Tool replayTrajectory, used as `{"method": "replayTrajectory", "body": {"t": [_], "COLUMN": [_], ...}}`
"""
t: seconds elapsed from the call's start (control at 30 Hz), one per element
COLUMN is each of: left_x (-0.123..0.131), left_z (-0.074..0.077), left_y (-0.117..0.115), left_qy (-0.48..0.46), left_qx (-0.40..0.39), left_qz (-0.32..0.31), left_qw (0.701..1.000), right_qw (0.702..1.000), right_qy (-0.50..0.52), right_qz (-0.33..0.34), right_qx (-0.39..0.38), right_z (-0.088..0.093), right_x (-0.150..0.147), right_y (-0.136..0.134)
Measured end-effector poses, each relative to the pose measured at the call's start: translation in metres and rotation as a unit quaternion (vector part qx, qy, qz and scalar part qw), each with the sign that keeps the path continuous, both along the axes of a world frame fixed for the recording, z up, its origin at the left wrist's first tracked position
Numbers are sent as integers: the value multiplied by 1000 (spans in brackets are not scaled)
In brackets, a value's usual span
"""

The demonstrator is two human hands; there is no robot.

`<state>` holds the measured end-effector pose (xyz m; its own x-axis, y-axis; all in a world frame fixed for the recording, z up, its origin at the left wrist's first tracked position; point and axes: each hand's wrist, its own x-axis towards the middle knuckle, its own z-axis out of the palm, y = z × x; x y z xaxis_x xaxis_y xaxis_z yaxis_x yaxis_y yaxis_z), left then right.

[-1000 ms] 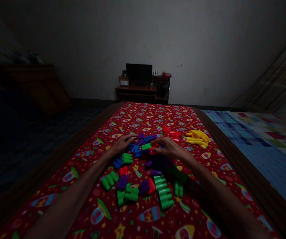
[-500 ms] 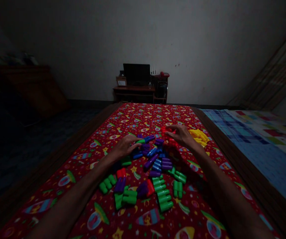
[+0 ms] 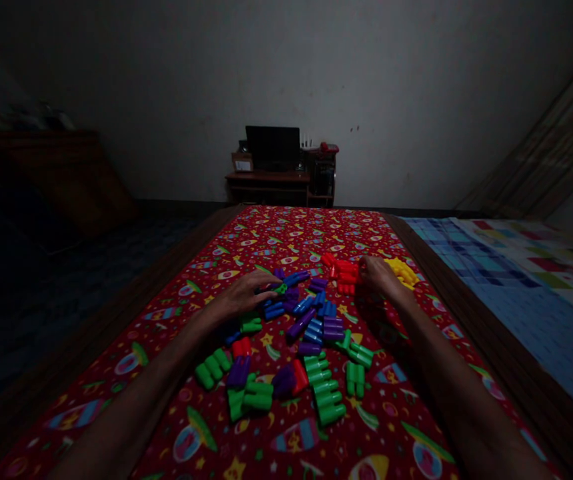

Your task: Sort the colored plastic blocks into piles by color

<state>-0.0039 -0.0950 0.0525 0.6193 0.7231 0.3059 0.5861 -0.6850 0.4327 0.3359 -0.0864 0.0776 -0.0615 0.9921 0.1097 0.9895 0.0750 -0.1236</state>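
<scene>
My left hand reaches over the left side of a pile of plastic building blocks. Its thumb and fingers are closed around a green building block. Just beyond lie blue blocks and purple blocks. At the right edge of a group of red blocks is my right hand, its fingers curled together; whatever they hold is hidden. Behind that hand sits a heap of yellow blocks. Closer to me, green blocks lie in a row beside a joined purple-and-red pair.
The blocks rest on a red patterned cloth with a dark brown border. At the wall, a desk bears a monitor. On the right lies a blue checked sheet; a wooden cabinet stands left.
My right hand has moved right and slightly toward me, from the far red blocks to the group's right edge, its fingers closing. My left hand has drawn slightly left with the green block.
</scene>
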Motion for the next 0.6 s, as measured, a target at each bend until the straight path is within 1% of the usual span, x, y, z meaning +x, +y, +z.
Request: {"method": "replayTrajectory", "body": {"t": [0.1, 0.17, 0.23, 0.3, 0.37, 0.47, 0.53, 0.6], "left_x": [-5, -12, -21, -32, -43, -54, -56, -54], "left_z": [11, 17, 23, 25, 23, 12, 4, -3], "left_y": [-8, -20, -39, -64, -90, -121, -134, -140], "left_qy": [-3, 13, 41, 68, 91, 120, 130, 128], "left_qx": [26, 37, 35, 17, -10, -38, -41, -38], "left_qz": [18, 32, 33, 25, 9, -7, 5, 27], "left_qw": [999, 999, 998, 997, 996, 992, 991, 991], "right_qw": [1000, 1000, 1000, 999, 999, 998, 997, 998], "right_qy": [-3, 6, 17, 20, 15, 2, 2, 8], "right_qz": [-15, -19, -14, 2, 22, 42, 54, 57], "right_qx": [-3, -9, -19, -28, -38, -48, -49, -36], "right_z": [4, 6, 8, 8, 6, 2, 1, 2], "right_x": [-1, -2, -3, -2, -1, 0, 0, 0], "right_y": [-3, -4, -3, -1, 1, 5, 5, 3]}}
